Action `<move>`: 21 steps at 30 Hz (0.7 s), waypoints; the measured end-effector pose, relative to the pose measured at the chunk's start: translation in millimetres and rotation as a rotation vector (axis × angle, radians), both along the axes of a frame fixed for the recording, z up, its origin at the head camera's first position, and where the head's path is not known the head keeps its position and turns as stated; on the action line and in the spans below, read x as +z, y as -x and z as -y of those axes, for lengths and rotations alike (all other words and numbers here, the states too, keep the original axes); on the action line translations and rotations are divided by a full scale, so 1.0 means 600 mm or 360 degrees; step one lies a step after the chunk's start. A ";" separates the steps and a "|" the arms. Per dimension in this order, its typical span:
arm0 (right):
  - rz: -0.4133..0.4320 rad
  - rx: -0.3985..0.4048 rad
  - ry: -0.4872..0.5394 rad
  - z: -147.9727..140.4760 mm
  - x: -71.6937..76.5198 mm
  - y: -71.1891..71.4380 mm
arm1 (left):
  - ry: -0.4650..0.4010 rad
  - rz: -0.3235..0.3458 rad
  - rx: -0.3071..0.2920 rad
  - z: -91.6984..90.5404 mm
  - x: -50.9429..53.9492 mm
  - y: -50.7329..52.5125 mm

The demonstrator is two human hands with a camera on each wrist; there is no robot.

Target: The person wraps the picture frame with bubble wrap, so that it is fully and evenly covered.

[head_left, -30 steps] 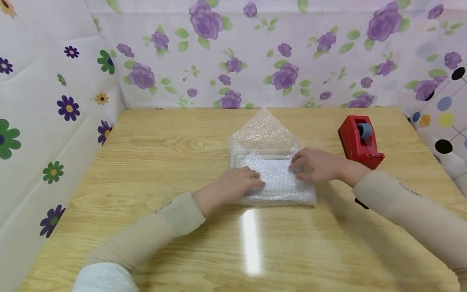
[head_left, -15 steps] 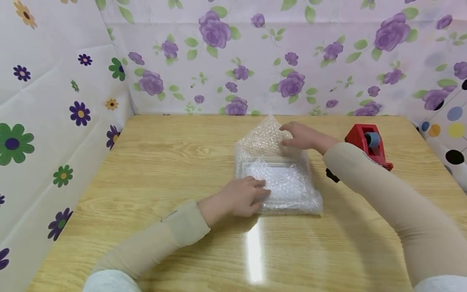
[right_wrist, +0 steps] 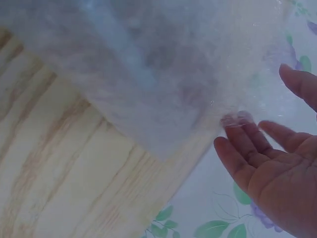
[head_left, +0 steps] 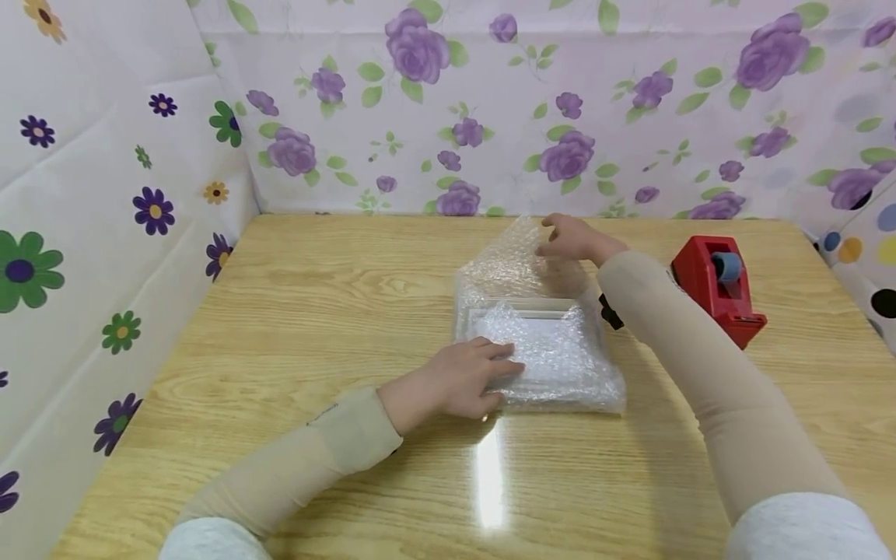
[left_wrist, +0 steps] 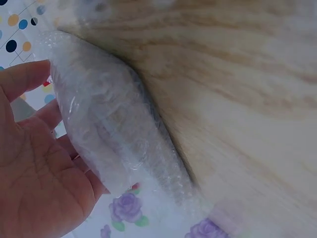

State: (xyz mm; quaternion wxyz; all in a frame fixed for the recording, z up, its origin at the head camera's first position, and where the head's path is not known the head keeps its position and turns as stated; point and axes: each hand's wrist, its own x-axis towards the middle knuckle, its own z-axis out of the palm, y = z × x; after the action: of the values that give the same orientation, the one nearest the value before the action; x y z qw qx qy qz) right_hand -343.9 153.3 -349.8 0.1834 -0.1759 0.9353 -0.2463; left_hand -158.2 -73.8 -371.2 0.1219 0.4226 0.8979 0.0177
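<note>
A flat pale picture frame (head_left: 535, 313) lies on the wooden table, partly wrapped in bubble wrap (head_left: 560, 365). The wrap is folded over its near part, and a pointed flap (head_left: 502, 260) rises at the far side. My left hand (head_left: 467, 379) rests on the wrap's near left part with its fingers extended. In the left wrist view, its thumb and fingers lie against the bubble wrap (left_wrist: 104, 109). My right hand (head_left: 575, 238) is at the flap's right edge. The right wrist view shows this hand (right_wrist: 277, 168) with thumb apart, some fingertips behind the clear wrap.
A red tape dispenser (head_left: 721, 292) with a blue roll stands to the right, close to my right forearm. Floral sheets (head_left: 448, 117) hang behind the table's (head_left: 336, 311) far edge and along its left side.
My right hand has left the wrap's right side and moved up to the far flap, whose tip now stands more raised. My left hand stays on the wrap.
</note>
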 end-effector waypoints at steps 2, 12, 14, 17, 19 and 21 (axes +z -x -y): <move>-0.0058 -0.0011 0.0037 -0.001 0.002 0.000 | -0.0003 0.0007 -0.0002 -0.001 -0.001 0.000; -0.0174 0.0017 0.0174 -0.005 0.016 -0.009 | 0.0025 0.0059 0.0046 -0.003 -0.003 -0.001; -0.0210 0.0023 0.0189 -0.007 0.020 -0.012 | 0.0027 0.0068 0.0054 -0.002 -0.002 -0.002; -0.0212 0.0028 0.0212 -0.008 0.027 -0.021 | 0.0029 0.0085 0.0067 -0.002 -0.002 -0.005; -0.0214 0.0040 0.0226 -0.010 0.031 -0.027 | 0.0036 0.0101 0.0075 -0.002 -0.002 -0.007; -0.0234 0.0065 0.0237 -0.011 0.034 -0.034 | 0.0039 0.0111 0.0078 -0.002 -0.002 -0.008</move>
State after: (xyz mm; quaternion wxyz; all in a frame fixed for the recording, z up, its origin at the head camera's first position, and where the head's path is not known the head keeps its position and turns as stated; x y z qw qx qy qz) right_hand -323.5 159.9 -329.2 0.1056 -0.2256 0.9216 -0.2978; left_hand -153.3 -72.9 -372.6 0.1579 0.3980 0.9034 0.0246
